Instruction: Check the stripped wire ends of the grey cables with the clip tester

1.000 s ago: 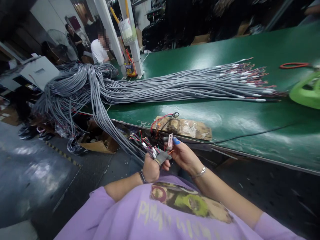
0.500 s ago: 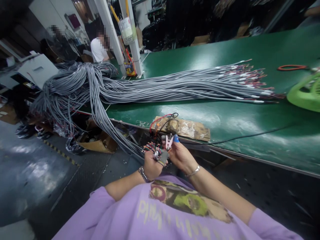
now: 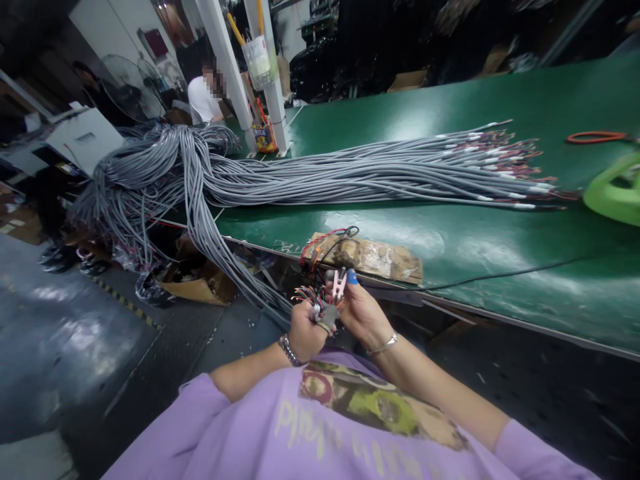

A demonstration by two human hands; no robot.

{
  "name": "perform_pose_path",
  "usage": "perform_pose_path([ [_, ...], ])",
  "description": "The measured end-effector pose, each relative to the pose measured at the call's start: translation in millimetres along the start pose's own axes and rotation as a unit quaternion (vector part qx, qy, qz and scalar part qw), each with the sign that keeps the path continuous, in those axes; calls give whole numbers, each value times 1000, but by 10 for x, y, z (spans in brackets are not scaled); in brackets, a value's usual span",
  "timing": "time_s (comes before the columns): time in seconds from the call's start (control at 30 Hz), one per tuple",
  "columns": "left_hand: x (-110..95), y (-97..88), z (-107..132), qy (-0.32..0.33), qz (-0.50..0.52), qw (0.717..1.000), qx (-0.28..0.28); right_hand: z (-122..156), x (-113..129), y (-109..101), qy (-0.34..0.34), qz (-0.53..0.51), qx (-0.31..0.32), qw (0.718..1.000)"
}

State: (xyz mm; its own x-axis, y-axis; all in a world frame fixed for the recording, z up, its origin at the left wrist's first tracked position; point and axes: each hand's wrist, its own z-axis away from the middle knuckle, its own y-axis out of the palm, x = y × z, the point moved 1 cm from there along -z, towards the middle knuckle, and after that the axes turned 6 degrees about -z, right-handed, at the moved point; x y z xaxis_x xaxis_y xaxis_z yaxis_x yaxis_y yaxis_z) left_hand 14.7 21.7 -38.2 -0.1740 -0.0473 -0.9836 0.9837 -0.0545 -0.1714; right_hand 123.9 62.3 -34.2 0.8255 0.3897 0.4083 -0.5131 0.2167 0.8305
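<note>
1. In the head view, a grey cable bundle (image 3: 243,275) is being gripped by the left hand (image 3: 306,337), its fingers being kept curled round it just below the fanned coloured wire ends (image 3: 307,293); the bundle is being draped down to that hand from its left.
2. And at the right hand (image 3: 367,317), a small pink clip (image 3: 339,285) is being pinched between thumb and fingers, the grip being drawn in close; the clip is being held upright just beside the wire ends, though whether any wire is being touched cannot be told.
3. The thumb tip is being covered in blue (image 3: 352,277).
4. Just beyond the hands, a wooden board (image 3: 393,260) is being supported by the green bench (image 3: 475,237), with red and dark leads being bunched at its left end.
5. Farther beyond, a long spread of grey cables (image 3: 325,179) is being borne by the same bench, a green plastic item (image 3: 615,190) being seen well to the right.
</note>
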Motion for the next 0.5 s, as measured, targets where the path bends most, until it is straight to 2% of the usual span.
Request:
perform_pose_path([
  [0.23,-48,10,-17,-10,8,1000,-10,-1,-25,-5,-10,20,1,1000],
  [0.5,-146,-28,49,-32,26,999,-7,13,-47,-56,-1,54,37,998],
])
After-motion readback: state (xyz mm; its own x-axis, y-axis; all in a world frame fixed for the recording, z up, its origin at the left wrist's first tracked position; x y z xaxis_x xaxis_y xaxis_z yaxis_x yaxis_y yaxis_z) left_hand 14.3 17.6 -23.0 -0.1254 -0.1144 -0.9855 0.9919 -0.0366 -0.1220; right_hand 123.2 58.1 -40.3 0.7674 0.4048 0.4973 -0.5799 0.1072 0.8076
